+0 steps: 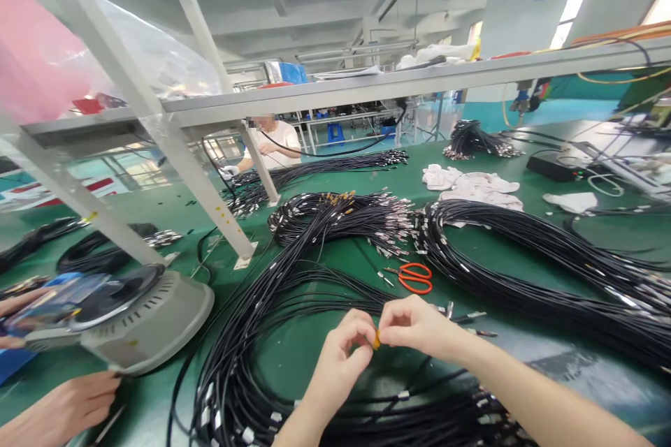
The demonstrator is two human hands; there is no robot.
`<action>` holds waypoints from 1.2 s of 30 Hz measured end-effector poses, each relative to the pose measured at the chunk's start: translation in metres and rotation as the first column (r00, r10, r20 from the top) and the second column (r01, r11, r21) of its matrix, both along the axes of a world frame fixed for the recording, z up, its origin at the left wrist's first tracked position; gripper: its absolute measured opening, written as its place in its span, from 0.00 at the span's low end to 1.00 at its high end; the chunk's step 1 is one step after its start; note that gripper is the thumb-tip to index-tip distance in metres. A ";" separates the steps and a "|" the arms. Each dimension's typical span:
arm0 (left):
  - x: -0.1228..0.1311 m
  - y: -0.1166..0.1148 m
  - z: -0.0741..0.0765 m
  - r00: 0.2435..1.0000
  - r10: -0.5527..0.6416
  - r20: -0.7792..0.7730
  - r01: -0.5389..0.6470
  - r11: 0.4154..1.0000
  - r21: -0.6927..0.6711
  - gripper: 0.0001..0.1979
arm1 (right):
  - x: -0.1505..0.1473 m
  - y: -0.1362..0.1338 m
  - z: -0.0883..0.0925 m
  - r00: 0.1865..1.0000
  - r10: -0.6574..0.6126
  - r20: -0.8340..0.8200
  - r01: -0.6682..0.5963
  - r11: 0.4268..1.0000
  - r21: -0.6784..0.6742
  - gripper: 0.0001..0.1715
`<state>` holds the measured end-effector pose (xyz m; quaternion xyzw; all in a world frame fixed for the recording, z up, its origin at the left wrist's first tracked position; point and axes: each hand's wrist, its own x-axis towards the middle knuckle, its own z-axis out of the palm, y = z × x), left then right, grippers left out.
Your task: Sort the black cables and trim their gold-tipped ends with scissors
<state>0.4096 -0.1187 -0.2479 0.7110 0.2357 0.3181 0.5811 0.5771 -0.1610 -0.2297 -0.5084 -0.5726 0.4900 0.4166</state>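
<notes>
My left hand [343, 356] and my right hand [416, 328] meet above the green table, each with its fingers pinched together. Between their fingertips is a small yellow piece [376, 340], mostly covered; its exact kind cannot be made out. Below and around my hands lies a large loop of black cables [251, 314] with white labels and metal ends. Some cable ends with bare metal tips [472, 318] stick out behind my right wrist. Orange-handled scissors [415, 278] rest on the table just beyond my hands.
More black cable bundles [524, 258] lie right and behind. A grey machine [152, 314] stands left, with another person's hand [73, 401] beside it. White gloves [472, 185] lie at the back. A shelf frame [193, 181] rises from the table; a co-worker [277, 140] sits beyond.
</notes>
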 end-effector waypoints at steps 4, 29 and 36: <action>0.003 -0.001 0.001 0.990 -0.028 -0.140 0.041 0.995 0.092 0.11 | 0.011 -0.005 0.003 0.998 -0.066 -0.019 0.067 0.997 0.032 0.05; 0.118 0.040 -0.005 0.950 -0.018 -0.311 0.064 0.988 0.139 0.04 | 0.096 -0.005 -0.021 0.757 -0.585 -0.290 0.646 0.736 0.203 0.12; 0.066 0.029 0.022 1.000 0.021 0.002 -0.019 0.933 -0.359 0.08 | 0.056 0.009 0.003 0.892 -0.320 -0.320 0.395 0.896 0.204 0.20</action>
